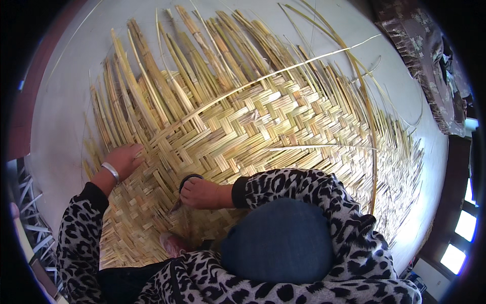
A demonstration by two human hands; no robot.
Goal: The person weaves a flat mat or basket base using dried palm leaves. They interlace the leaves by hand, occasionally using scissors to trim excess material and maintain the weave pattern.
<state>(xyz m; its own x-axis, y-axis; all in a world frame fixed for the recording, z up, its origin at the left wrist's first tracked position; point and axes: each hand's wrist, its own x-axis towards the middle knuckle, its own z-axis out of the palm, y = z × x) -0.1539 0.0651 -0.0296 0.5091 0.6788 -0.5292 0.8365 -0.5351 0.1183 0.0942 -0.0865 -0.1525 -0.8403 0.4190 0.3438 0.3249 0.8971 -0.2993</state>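
A large woven mat of split reed strips [243,137] spreads under me, its loose reed ends standing out along the far side. At the mat's left part my left hand [125,158], with a silver bracelet on the wrist, is closed with fingertips pinched at the near end of a long pale reed strip [263,77]. That strip lies slantwise across the weave toward the far right. My right hand [200,194] is closed in a fist, low over the mat's middle, around a dark tool with a rounded black end [191,179]. Much of this tool is hidden by the fingers.
My bent knee in blue denim [278,240] rises at the near middle, with a pinkish shoe [173,243] on the mat. Loose long strips [373,152] curve over the right side. A grey floor [71,101] surrounds the mat. Patterned brown cloth [420,61] lies at the far right.
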